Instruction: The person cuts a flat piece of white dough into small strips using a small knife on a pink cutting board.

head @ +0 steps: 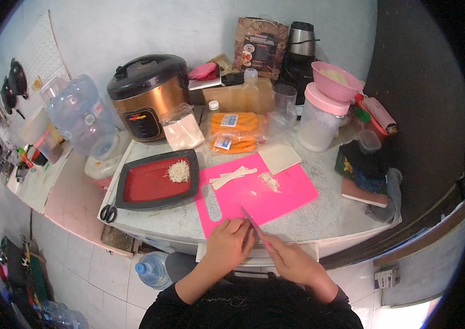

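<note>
My right hand grips a knife whose blade points up and left over the near edge of a pink cutting board. Close beside the blade is my left hand, its fingers bent; whatever lies under them is hidden. Pale dough-like strips lie crossed on the board. To their right sits a small heap of fine shreds. A square pale wrapper sheet overlaps the far right corner. More shreds are piled in a red and black tray on the left.
Behind the board lie orange packs and a bagged stack of wrappers. A rice cooker stands back left. A pink bowl rests on a lidded jar. Scissors lie at the left edge, notebooks at right.
</note>
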The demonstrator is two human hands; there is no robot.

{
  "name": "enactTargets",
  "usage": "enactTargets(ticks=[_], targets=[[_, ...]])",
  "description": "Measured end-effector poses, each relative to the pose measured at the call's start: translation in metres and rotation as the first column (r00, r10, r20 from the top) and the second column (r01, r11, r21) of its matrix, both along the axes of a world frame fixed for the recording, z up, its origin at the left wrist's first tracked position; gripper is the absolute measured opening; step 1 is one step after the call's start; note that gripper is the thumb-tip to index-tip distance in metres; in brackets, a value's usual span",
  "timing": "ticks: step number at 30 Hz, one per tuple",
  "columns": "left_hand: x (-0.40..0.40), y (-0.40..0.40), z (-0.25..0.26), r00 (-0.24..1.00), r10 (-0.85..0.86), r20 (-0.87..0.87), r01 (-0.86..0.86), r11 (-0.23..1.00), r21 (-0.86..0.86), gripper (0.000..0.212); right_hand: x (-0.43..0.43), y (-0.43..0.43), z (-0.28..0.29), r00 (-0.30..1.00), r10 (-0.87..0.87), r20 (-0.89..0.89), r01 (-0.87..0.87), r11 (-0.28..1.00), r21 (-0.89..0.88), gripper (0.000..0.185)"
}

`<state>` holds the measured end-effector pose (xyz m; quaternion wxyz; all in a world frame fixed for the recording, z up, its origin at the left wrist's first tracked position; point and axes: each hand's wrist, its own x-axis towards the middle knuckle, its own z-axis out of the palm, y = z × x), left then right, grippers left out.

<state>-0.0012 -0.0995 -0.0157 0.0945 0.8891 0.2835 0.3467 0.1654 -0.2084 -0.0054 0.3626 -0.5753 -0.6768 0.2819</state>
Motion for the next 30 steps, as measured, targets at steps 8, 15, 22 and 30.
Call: enactTargets(ticks=[8, 15, 22, 30], targets=[[0.0, 0.001, -0.001, 1.0, 0.0, -0.018, 0.0, 1.0, -0.024, 0.024, 0.002, -0.02, 0.016, 0.999, 0.009, 0.042, -0.005, 0.996, -0.085, 0.038], [0.001, 0.0, -0.001, 1.0, -0.014, -0.018, 0.013, 1.0, -0.027, 0.025, 0.002, -0.007, 0.001, 1.0, 0.016, 0.017, -0.017, 0.998, 0.062, 0.039], [-0.001, 0.0, -0.001, 1.0, -0.021, -0.013, 0.021, 0.999, -0.038, 0.025, 0.0, 0.001, -0.004, 0.997, 0.001, 0.076, -0.001, 1.0, -0.008, 0.042], [-0.001, -0.001, -0.002, 1.0, 0.006, -0.006, -0.006, 0.997, -0.08, 0.024, 0.002, 0.005, 0.004, 0.998, -0.005, 0.059, 0.01, 0.996, -0.091, 0.041]])
